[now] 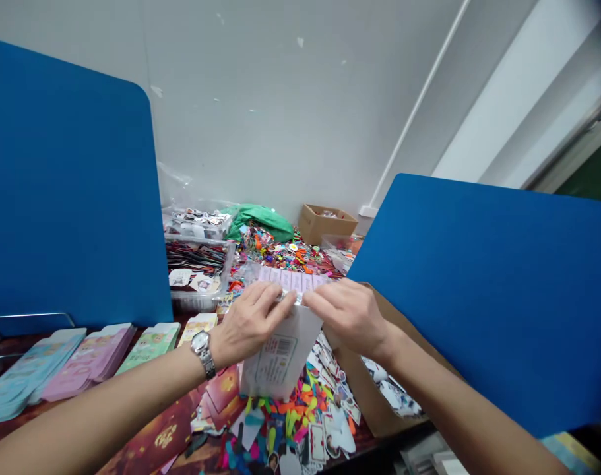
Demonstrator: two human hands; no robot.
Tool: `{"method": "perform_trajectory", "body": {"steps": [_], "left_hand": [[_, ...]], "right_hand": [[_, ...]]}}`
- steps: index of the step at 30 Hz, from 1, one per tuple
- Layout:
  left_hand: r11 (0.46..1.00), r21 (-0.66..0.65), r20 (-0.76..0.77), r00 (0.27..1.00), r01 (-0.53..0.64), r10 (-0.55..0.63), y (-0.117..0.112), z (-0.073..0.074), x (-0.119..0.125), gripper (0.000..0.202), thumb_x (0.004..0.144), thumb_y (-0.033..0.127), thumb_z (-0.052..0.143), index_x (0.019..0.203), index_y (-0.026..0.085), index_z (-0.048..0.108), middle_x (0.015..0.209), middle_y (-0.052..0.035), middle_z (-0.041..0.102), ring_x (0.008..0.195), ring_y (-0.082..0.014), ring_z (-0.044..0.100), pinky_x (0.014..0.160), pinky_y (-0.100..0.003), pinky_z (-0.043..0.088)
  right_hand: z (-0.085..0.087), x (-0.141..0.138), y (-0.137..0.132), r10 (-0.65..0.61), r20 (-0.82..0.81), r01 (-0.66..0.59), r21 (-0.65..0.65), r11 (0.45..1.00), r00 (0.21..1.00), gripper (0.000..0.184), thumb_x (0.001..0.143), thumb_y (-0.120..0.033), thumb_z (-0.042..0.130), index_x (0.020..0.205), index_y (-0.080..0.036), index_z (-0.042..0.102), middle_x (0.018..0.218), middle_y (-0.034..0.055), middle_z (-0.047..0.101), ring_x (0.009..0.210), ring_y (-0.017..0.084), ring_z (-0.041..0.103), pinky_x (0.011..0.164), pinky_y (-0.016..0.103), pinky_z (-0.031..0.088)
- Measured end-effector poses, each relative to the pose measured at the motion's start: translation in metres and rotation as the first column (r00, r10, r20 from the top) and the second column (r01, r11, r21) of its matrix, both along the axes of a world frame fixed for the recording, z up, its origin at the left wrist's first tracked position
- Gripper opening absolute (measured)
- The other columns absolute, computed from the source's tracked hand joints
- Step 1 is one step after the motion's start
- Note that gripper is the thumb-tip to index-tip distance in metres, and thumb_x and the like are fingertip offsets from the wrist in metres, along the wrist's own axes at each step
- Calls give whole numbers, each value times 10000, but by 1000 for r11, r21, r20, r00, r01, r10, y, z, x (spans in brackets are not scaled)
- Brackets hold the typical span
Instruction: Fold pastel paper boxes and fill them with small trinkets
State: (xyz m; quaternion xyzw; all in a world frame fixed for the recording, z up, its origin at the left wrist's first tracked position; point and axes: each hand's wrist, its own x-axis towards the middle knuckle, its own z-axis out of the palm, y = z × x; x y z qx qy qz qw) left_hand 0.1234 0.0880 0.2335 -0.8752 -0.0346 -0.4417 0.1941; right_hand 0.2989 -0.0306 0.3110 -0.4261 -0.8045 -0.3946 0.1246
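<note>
Your left hand and right hand pinch the white packet's top edge. Its long axis runs toward 6 o'clock.

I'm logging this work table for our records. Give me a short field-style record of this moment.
Left hand: pinching top edge of white packet
Right hand: pinching same edge
Left wrist: steel wristwatch
Packet: barcode label
Behind packet: pink printed sheet
Table: pastel envelopes, colourful cut-outs
Background: blue partition, cardboard box, green plastic bag
</note>
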Motion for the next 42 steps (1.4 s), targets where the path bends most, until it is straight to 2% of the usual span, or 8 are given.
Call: {"method": "perform_trajectory", "body": {"steps": [8, 13, 19, 23, 33, 37, 40, 42], "left_hand": [[969, -191, 173, 977, 157, -124, -1, -9, 6, 89, 944, 218, 514, 1012, 161, 510, 882, -88, 647, 867, -215, 630, 759, -360, 551], [937, -273, 296, 946, 218, -134, 3, -16, 9, 320, 914, 280, 585, 1167, 164, 426, 1021, -111, 621, 983, -224, 630, 799, -369, 571], [1000, -5, 148, 989, 14, -14, 15, 25, -10, 573, 820, 194, 701, 1334, 268, 459, 1412, -162, 416, 1305, -345, 413, 990, -526, 478], [995, 73, -59, 996, 74, -70, 26, 42, -26, 266, 865, 104, 597, 1079, 254, 644, 1059, -64, 689, 1184, -285, 529, 1011, -560, 434], [939, 324, -98, 991, 120, -93, 36, -14, -45, 211, 898, 79, 485, 1004, 132, 660, 932, -86, 728, 949, -220, 645, 936, -446, 516], [993, 89, -287, 957, 74, -46, 24, -21, -51, 217, 923, 149, 474, 767, 179, 622, 698, -36, 660, 699, -170, 621, 719, -350, 543], [974, -211, -341, 927, 85, -155, 1, -2, -51, 294, 926, 276, 521, 642, 203, 537, 569, 9, 542, 516, -131, 496, 496, -281, 444], [962, -223, -147, 970, 159, -195, -6, 20, -41, 131, 907, 261, 566, 804, 193, 610, 731, -26, 630, 678, -156, 575, 621, -303, 496]], "right_hand": [[-33, -9, -11, 35, 182, -56, 113, 992, 983, 86, 920, -106, 557, 919, -137, 637, 688, -2, 614, 579, 116, 515, 547, 312, 342], [-39, -7, -8, -4, 217, -22, 119, 993, 976, 106, 930, -101, 542, 967, -153, 626, 723, -1, 635, 587, 109, 546, 510, 308, 356], [-41, 2, -3, -62, 320, 7, 172, 985, 945, 113, 907, -90, 559, 940, -140, 654, 704, 7, 631, 581, 117, 544, 511, 309, 378], [-41, 3, -4, -48, 275, 8, 145, 989, 960, 137, 909, -72, 546, 950, -153, 649, 710, 4, 634, 584, 117, 540, 510, 308, 373], [-50, -3, 4, -67, 291, 36, 111, 993, 954, 204, 917, -28, 510, 918, -187, 639, 748, 5, 655, 586, 108, 547, 493, 285, 382], [-46, 1, 9, -79, 367, 16, 170, 985, 927, 198, 902, -11, 528, 880, -158, 659, 731, 19, 660, 570, 113, 545, 499, 287, 396], [-45, 3, 12, -70, 374, 2, 180, 984, 925, 196, 902, -14, 529, 884, -149, 670, 723, 22, 658, 571, 119, 544, 503, 292, 395], [-48, 3, 15, -84, 396, 1, 205, 979, 914, 183, 916, -51, 531, 874, -154, 676, 723, 23, 656, 567, 123, 531, 499, 300, 385]]}}
